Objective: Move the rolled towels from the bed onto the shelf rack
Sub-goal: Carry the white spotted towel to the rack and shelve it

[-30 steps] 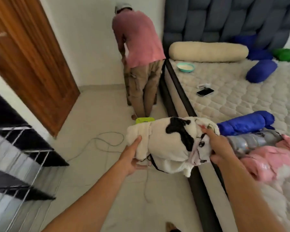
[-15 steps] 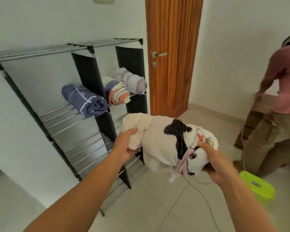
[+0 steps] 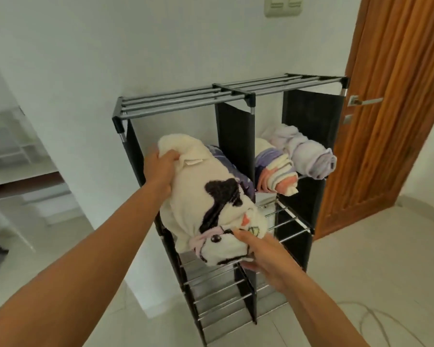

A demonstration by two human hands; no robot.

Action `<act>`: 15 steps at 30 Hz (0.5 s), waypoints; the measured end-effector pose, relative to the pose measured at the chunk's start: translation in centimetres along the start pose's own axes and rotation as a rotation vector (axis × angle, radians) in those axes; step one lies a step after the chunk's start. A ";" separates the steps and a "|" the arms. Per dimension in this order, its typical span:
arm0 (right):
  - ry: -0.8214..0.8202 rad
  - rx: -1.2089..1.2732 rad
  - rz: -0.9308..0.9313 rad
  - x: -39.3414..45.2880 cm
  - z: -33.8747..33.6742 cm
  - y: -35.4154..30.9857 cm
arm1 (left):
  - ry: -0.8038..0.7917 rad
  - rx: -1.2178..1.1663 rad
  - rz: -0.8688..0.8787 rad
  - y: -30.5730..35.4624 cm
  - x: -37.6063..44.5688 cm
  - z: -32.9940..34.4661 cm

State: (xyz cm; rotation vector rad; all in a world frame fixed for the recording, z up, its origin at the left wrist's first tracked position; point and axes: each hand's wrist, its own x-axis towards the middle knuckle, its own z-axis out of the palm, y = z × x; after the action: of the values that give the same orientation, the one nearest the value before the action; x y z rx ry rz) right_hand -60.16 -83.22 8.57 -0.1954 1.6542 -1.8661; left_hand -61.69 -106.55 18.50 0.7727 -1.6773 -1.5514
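- Fingers of the left hand (image 3: 161, 171) pinch the far end of the cream rolled towel (image 3: 206, 201) with black patches, in the middle of the frame.
- Fingers of the right hand (image 3: 263, 256) curl under its near end.
- That towel hangs at the front of the shelf rack (image 3: 236, 96), over the left part, touching a purple towel (image 3: 226, 166) behind it.
- Two more rolled towels (image 3: 293, 161) lie in the right part.
- It could come unrolled or slip through the thin bars if let go too soon.
- It might also shove the purple towel.
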 end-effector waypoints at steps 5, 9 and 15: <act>0.002 0.057 -0.100 5.4 6.8 0.0 | 0.051 0.166 0.166 1.7 6.9 0.7; 0.043 0.003 -0.196 9.2 10.4 0.9 | 0.079 0.195 0.167 1.6 11.4 2.3; 0.067 -0.139 -0.170 12.4 12.8 2.9 | 0.251 0.146 -0.093 -0.7 15.6 3.2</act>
State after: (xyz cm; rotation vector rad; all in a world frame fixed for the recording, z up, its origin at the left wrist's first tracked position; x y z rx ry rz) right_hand -62.52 -100.72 4.87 -0.3448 1.8657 -1.8994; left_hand -73.22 -117.54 19.35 1.0876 -1.5985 -1.3398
